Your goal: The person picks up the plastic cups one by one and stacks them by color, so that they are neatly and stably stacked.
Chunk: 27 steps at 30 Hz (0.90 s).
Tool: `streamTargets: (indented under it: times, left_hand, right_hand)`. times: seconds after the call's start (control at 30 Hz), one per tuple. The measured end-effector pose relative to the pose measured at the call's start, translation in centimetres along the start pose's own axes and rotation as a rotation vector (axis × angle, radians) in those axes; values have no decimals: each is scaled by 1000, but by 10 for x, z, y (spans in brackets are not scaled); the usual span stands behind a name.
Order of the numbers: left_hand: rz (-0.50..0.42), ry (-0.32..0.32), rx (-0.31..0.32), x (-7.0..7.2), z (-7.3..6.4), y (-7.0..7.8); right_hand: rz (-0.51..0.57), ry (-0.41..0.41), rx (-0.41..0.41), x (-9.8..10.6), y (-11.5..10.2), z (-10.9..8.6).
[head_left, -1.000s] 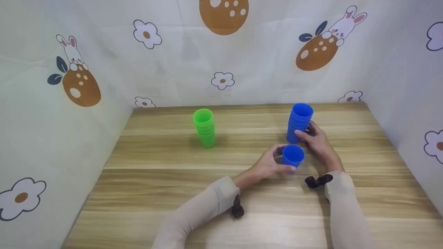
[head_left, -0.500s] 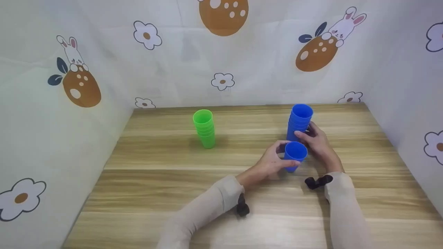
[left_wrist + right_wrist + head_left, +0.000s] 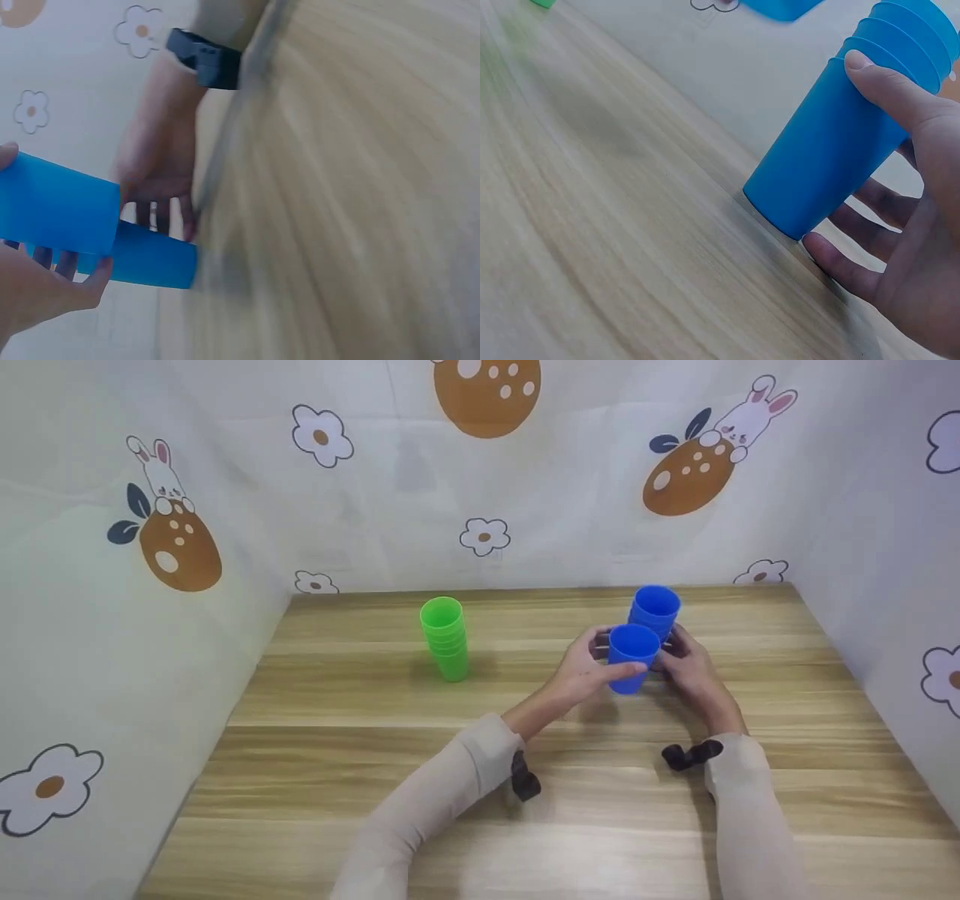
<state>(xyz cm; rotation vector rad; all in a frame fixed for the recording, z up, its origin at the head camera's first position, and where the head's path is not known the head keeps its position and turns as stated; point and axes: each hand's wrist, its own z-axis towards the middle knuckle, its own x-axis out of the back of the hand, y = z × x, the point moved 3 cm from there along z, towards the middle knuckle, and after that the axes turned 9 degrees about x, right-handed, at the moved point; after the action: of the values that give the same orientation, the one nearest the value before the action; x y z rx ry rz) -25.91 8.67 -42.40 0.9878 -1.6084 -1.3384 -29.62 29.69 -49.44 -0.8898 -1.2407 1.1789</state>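
A single blue cup point(image 3: 634, 642) is pinched between the thumb and fingers of my left hand point(image 3: 585, 669), upright and lifted above the table. In the left wrist view this cup point(image 3: 60, 204) overlaps the standing stack point(image 3: 156, 256). Right behind it, a stack of nested blue cups point(image 3: 657, 604) stands on the table. My right hand point(image 3: 694, 671) steadies that stack from the right; in the right wrist view the thumb lies on the near side of the blue stack point(image 3: 829, 146) and the fingers curve behind it. The held cup hides the stack's lower part in the head view.
A stack of nested green cups point(image 3: 448, 641) stands to the left on the wood-grain table point(image 3: 337, 765). Pale printed cloth point(image 3: 397, 525) walls in the back and both sides. Each wrist carries a dark strapped device point(image 3: 691, 754).
My left hand has raised the single blue cup and moved it away from me, up beside the blue stack. My right hand and the green cups stay put.
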Motion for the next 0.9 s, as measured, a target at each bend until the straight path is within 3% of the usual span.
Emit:
streamTargets:
  times: [0.33, 0.9]
  left_hand:
    - [60, 31, -65, 8, 9, 53]
    - [145, 120, -140, -10, 32, 91]
  right_hand:
    - [-27, -41, -58, 1, -1, 0]
    - [-68, -29, -80, 3, 0, 0]
